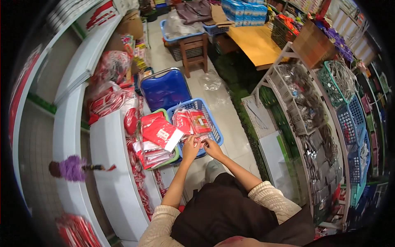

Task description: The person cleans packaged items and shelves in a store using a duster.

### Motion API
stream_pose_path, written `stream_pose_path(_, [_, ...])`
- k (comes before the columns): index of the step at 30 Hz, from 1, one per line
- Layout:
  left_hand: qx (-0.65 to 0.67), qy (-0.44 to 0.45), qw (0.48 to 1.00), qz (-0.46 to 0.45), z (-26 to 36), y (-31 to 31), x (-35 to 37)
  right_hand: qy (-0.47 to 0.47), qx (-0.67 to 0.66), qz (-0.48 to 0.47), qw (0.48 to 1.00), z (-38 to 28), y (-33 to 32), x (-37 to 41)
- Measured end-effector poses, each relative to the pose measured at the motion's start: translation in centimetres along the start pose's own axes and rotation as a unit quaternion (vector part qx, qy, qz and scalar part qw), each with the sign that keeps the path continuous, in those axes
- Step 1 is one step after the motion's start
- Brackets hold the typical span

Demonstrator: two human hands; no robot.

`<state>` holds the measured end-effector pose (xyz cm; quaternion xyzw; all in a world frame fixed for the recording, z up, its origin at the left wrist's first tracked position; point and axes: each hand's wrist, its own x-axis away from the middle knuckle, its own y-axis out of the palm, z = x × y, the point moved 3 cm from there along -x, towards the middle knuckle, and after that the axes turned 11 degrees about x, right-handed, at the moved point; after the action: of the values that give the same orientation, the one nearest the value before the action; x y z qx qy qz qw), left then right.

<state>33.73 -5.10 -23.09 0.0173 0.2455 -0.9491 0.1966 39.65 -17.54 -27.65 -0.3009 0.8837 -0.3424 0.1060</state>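
My left hand (191, 148) and my right hand (211, 147) are close together over the near end of a blue basket (217, 131). Their fingers are bent round a small red and clear plastic packet (200, 142), partly hidden by them. More red packets in clear wrap (199, 120) lie in the blue basket beyond my hands. Left of it, a green basket (176, 155) holds a pile of red and white packets (158, 133), whose top one leans toward my left hand.
A blue chair (165, 89) stands behind the baskets. White shelves (117, 164) run along the left, with a purple duster (73, 168). At right are a rack of wire baskets (302, 99) and a yellow table (257, 43). A wooden stool (194, 53) stands farther back.
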Motion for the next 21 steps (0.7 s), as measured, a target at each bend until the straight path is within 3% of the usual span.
stream_pose_path(2, [-0.017, -0.004, 1.0, -0.018, -2.6, 1.6, -1.1, 0.015, -0.007, -0.008, 1.0, 1.4, 0.1, -0.8])
stream_pose_path(5, [0.047, -0.084, 0.994, -0.047, -8.3, 4.0, -2.3, 0.07, -0.022, -0.042, 0.996, 4.2, 2.0, -2.8])
stream_pose_path(11, [0.022, -0.182, 0.982, -0.049, -15.9, 5.5, -3.6, 0.118, -0.004, -0.096, 0.988, 10.0, 6.9, -7.7])
stream_pose_path(15, [-0.048, -0.089, 0.995, -0.026, -19.6, 6.3, -4.5, 0.079, 0.111, -0.111, 0.984, 12.1, 9.5, -10.4])
stream_pose_path(16, [0.006, -0.147, 0.988, -0.048, -20.6, 6.8, -4.9, 0.1, 0.124, -0.15, 0.976, 12.9, 10.3, -11.0])
stream_pose_path(19, [0.004, -0.152, 0.987, -0.059, -21.6, 7.6, -6.0, 0.122, 0.109, -0.136, 0.977, 13.4, 11.0, -12.3])
stream_pose_path(20, [-0.009, -0.164, 0.983, -0.076, -21.8, 7.8, -6.1, 0.144, 0.115, -0.205, 0.961, 13.7, 11.3, -13.0])
stream_pose_path(21, [0.0, -0.166, 0.983, -0.082, -21.7, 7.8, -6.5, 0.117, 0.112, -0.194, 0.968, 14.2, 11.9, -13.5])
